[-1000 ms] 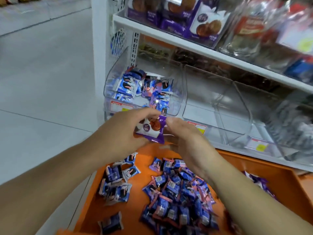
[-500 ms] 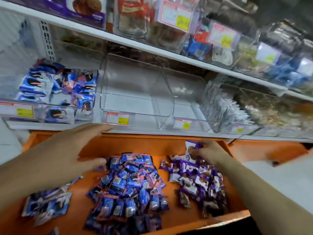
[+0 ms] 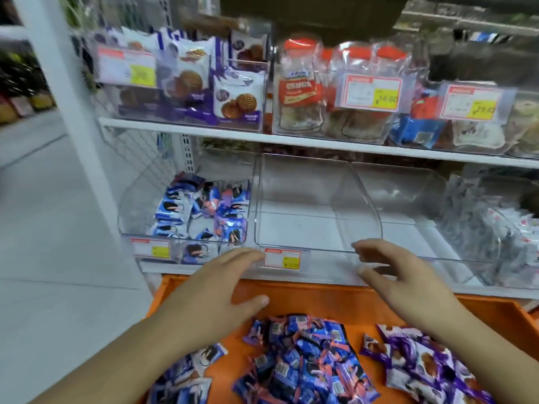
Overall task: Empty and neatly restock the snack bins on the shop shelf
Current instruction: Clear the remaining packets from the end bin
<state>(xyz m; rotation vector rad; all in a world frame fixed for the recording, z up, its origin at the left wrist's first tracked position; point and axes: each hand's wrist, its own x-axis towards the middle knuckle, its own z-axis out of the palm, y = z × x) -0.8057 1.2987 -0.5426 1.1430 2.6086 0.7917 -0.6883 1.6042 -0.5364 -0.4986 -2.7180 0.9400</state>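
Note:
Both of my hands reach toward an empty clear bin (image 3: 309,217) in the middle of the lower shelf. My left hand (image 3: 224,290) hovers with straight fingers near the bin's price label (image 3: 282,258). My right hand (image 3: 399,275) is spread open at the bin's front right corner; neither hand holds anything. Left of it, a clear bin (image 3: 186,211) holds blue cookie packets. Below, an orange tray (image 3: 335,298) carries a blue packet pile (image 3: 300,354), purple packets (image 3: 423,363) and a few blue-white packets (image 3: 186,377).
A second empty clear bin (image 3: 408,205) stands to the right, then a bin of silver packets (image 3: 478,225). The upper shelf (image 3: 291,141) holds boxed cookies, jars and price tags. A white shelf post (image 3: 67,118) and grey floor lie to the left.
The purple packet I held a second ago is gone from my hands. Both hands have risen from the tray's packet piles to the front of the empty middle bin.

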